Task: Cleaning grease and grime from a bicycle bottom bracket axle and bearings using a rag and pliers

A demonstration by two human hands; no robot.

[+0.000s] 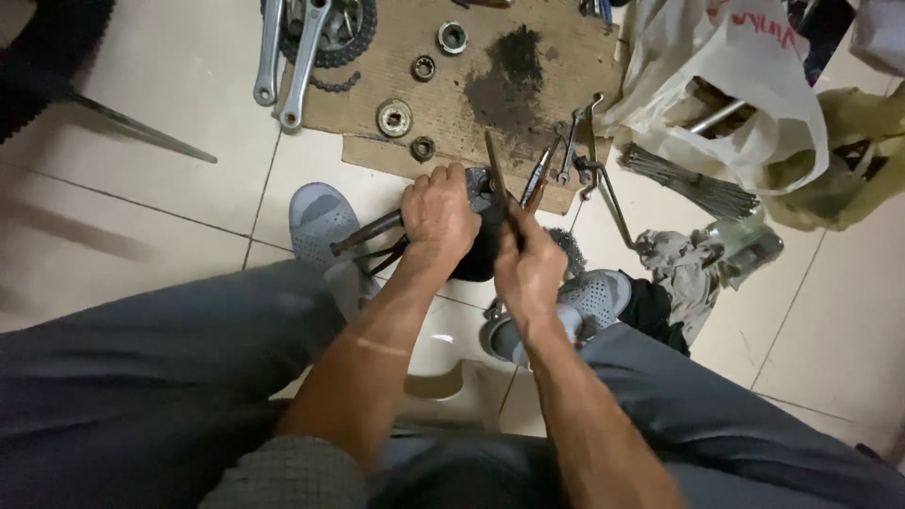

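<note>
A dark round part [479,247] sits low over the tiled floor [189,170], between the person's two grey shoes [320,224], just in front of a sheet of cardboard [452,85]. The left hand [436,215] is clenched over the top of the part and over the handles of a pair of pliers [368,238] that stick out to the left. The right hand [528,269] grips a thin rod-like tool [497,170] held upright against the part. On the cardboard lie bearing rings [394,117], a crank with chainring [311,38] and some wrenches [570,141]. A white plastic bag [726,85] and a bundle of spokes [693,184] lie to the right.
</note>
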